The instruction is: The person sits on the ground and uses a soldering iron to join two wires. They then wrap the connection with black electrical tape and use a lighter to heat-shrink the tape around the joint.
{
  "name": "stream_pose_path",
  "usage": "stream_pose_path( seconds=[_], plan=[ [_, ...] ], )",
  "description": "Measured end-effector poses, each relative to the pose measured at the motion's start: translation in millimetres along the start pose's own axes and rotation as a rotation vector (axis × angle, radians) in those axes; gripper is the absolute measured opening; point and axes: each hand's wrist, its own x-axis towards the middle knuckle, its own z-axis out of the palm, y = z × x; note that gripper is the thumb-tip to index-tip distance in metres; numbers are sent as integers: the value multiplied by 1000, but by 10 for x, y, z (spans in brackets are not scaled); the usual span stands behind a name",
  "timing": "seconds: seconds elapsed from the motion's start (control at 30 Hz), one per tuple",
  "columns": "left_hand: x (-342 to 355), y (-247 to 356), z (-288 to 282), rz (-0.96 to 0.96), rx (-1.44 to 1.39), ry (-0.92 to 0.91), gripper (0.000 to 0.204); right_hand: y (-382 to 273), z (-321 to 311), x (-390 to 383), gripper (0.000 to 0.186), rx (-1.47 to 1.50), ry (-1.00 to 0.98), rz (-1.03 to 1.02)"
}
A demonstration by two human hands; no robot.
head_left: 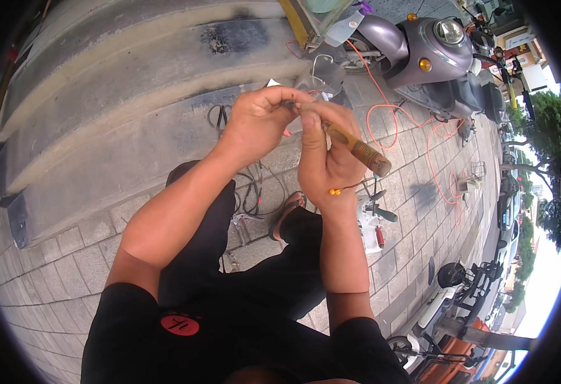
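Note:
My right hand (326, 157) is closed around a screwdriver (361, 152) with a worn amber-brown handle, its butt end pointing down to the right. Fingers pinched, my left hand (255, 121) meets the right one where the tool's shaft would run. Whatever the left fingertips grip there is small and mostly hidden behind them. Both hands are raised in front of me, above the paving. A bracelet with orange beads (335, 191) hangs at my right wrist.
Grey stone steps (133, 83) rise at the left. Dark cables (252, 192) and a white case with tools (371, 224) lie by my feet. A grey-purple scooter (415, 54) stands at the far right, with an orange cord (399, 115) across the paving. More parked scooters stand at the near right.

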Motion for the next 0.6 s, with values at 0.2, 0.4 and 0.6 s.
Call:
stream_pose_path(
  seconds=[0.2,0.4,0.6],
  plan=[
    [14,-18,6,72,9,4,19,-47,-21,10,14,-36,-7,11],
    [-4,31,13,13,35,-6,22,-30,-37,5,15,-2,-12,13],
    [-14,33,10,40,32,1,22,-27,-15,-21,15,-15,-1,12]
  ],
)
